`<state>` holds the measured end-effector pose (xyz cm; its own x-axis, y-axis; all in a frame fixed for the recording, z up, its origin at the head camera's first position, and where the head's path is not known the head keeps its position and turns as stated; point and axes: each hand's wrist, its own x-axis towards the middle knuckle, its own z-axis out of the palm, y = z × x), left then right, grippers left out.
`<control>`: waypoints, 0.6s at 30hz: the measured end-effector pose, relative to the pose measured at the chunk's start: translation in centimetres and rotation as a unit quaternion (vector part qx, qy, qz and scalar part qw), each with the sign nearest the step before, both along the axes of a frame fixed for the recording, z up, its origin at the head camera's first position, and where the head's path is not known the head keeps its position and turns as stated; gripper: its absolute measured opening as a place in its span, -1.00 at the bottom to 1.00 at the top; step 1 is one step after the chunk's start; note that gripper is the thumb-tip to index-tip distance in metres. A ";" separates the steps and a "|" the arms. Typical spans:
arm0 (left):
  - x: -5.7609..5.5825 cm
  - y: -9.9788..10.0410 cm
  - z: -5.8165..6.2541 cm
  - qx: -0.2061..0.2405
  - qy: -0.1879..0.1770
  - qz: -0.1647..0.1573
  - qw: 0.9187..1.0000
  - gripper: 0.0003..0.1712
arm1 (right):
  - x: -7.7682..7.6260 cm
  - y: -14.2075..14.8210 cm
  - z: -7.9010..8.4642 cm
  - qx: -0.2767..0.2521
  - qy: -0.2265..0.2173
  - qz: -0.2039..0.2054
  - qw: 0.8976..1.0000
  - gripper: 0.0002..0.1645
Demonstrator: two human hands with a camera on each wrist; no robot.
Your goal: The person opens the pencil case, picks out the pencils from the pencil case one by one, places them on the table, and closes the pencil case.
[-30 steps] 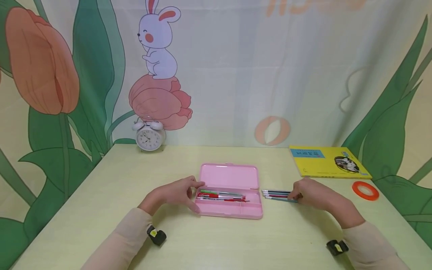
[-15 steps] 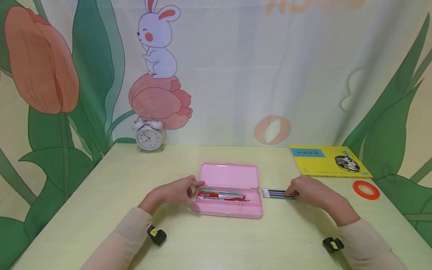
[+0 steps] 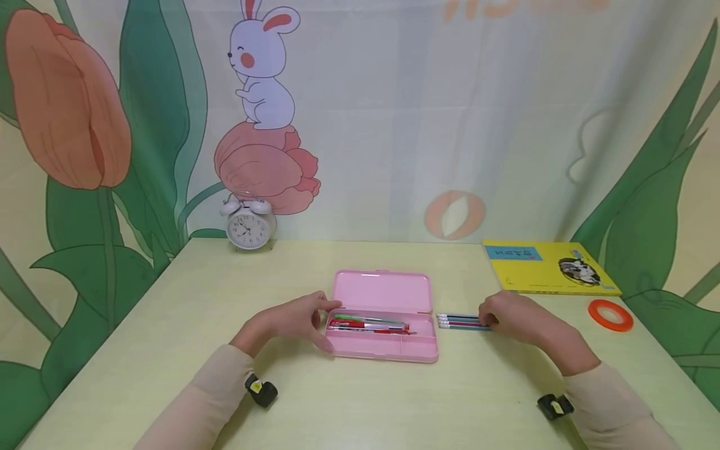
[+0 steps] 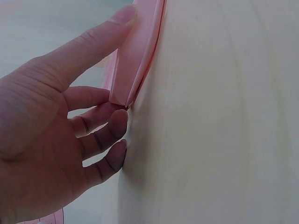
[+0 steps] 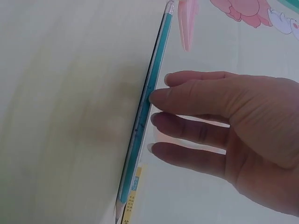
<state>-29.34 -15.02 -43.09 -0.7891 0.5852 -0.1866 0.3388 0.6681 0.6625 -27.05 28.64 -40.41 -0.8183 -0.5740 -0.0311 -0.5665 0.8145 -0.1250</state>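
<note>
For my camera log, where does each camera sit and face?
Head: worn there, facing forward and down at pink pencil case and pencils; shows left grip, right grip, sleeves.
Left wrist: worn there, facing the case; shows left grip.
Right wrist: worn there, facing a teal pencil; shows right grip.
Head and left wrist share the case.

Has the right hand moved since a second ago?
Yes, slightly leftward: judged against the yellow book lying behind, the right hand now sits a little nearer the pencil case.

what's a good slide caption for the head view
Left hand holds one end of an open, rectangular pink plastic pencil case; right hand touches slim, white-ended pencils beside it.
</note>
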 end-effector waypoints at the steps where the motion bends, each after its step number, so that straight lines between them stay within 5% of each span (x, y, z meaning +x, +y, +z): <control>1: 0.0 0.0 0.0 0.001 0.000 0.000 1.000 0.10 | -0.1 -0.1 0.0 0.001 0.000 -0.003 1.000 -0.78; 18: 0.3 0.1 0.1 -0.004 -0.002 0.011 1.000 0.10 | -0.7 -7.5 1.7 -0.041 0.044 0.059 0.996 -0.84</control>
